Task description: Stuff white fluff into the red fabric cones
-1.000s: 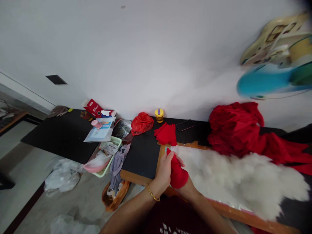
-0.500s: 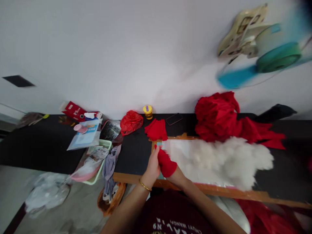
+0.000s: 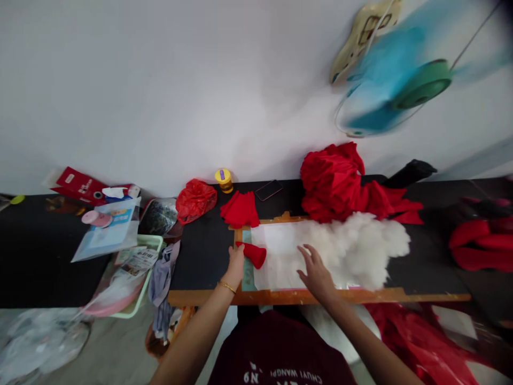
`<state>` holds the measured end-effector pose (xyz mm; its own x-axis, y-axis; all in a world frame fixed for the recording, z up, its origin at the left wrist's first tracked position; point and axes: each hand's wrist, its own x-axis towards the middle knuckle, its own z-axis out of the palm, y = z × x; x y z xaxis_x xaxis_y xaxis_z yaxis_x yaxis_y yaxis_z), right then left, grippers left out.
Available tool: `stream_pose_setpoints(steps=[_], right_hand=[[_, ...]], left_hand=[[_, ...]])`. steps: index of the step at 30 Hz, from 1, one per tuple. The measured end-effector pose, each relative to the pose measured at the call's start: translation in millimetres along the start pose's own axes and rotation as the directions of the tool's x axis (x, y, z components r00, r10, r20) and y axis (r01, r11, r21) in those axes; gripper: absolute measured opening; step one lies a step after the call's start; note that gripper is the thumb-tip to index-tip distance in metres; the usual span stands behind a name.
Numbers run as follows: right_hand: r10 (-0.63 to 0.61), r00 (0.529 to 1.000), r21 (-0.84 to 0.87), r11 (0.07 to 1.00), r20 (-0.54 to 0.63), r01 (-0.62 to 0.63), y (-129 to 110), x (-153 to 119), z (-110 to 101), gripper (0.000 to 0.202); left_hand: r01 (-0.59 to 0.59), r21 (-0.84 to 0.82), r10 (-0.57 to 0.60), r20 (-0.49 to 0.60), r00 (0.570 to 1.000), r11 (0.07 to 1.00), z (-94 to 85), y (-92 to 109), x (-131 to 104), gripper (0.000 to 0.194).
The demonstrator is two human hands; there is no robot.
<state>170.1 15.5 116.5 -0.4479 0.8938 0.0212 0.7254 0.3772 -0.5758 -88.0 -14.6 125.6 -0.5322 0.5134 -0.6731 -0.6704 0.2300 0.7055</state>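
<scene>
A small red fabric cone [image 3: 254,255] is held at its narrow end by my left hand [image 3: 235,263], its wide end pointing right over the white sheet. My right hand [image 3: 316,271] is apart from it, fingers spread and holding nothing, above the white sheet [image 3: 276,262]. Just right of that hand lies a heap of fluffy white stuffing [image 3: 366,243]. Several flat red fabric pieces [image 3: 241,209] lie fanned beyond my left hand. A large pile of red fabric [image 3: 332,182] sits behind the stuffing.
A phone [image 3: 269,190], a yellow-lidded jar [image 3: 224,181] and a red plastic bag [image 3: 196,201] stand along the wall. A blue fan [image 3: 420,88] hangs at upper right. A green-rimmed basket [image 3: 150,278] holds packets at left.
My right hand has come out of the red fabric cone and moved right towards the stuffing, its fingers now spread. My left hand keeps hold of the cone. The view has shifted right.
</scene>
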Motion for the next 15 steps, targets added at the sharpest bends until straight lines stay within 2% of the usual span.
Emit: stream_pose_setpoints(steps=[2,3,4,5,7,8,10,12,15], right_hand=[[0.085,0.995,-0.163,0.984,0.061,-0.074,38.1,3.7,-4.0,0.067],[0.116,0.987,-0.184,0.978,0.107,-0.095,54.6,8.7,-4.2,0.061],[0.136,0.979,-0.175,0.978,0.152,-0.109,68.5,15.3,-3.5,0.05],[0.145,0.974,-0.162,0.98,0.175,-0.116,79.7,23.0,-2.3,0.039],[0.137,0.971,-0.119,0.986,0.194,-0.115,93.9,39.1,0.3,0.027],[0.126,0.973,-0.1,0.989,0.192,-0.108,97.5,46.0,1.5,0.026],[0.096,0.974,-0.052,0.995,0.204,-0.087,100.3,55.5,3.7,0.024],[0.067,0.97,0.0,0.998,0.234,-0.069,101.3,58.5,5.5,0.025],[0.049,0.966,0.089,0.993,0.254,-0.074,107.9,55.2,5.7,0.032]], left_hand=[[-0.099,0.058,0.1,-0.011,0.995,0.993,4.7,-11.6,-7.5,0.046],[-0.149,0.096,0.148,0.019,0.989,0.984,10.6,-21.3,-13.7,0.052],[-0.222,0.163,0.206,0.105,0.973,0.961,18.8,-33.1,-20.3,0.056],[-0.269,0.227,0.217,0.23,0.949,0.936,29.1,-46.5,-26.5,0.059],[-0.316,0.296,0.154,0.464,0.873,0.902,53.7,-74.3,-34.6,0.071],[-0.319,0.337,0.103,0.528,0.843,0.886,66.8,-87.2,-35.8,0.078],[-0.282,0.391,0.014,0.564,0.826,0.876,92.0,-108.8,-32.7,0.086],[-0.21,0.361,-0.022,0.543,0.839,0.909,113.2,-124.3,-24.8,0.075],[-0.12,0.267,-0.029,0.493,0.87,0.956,134.4,-137.8,-11.5,0.035]])
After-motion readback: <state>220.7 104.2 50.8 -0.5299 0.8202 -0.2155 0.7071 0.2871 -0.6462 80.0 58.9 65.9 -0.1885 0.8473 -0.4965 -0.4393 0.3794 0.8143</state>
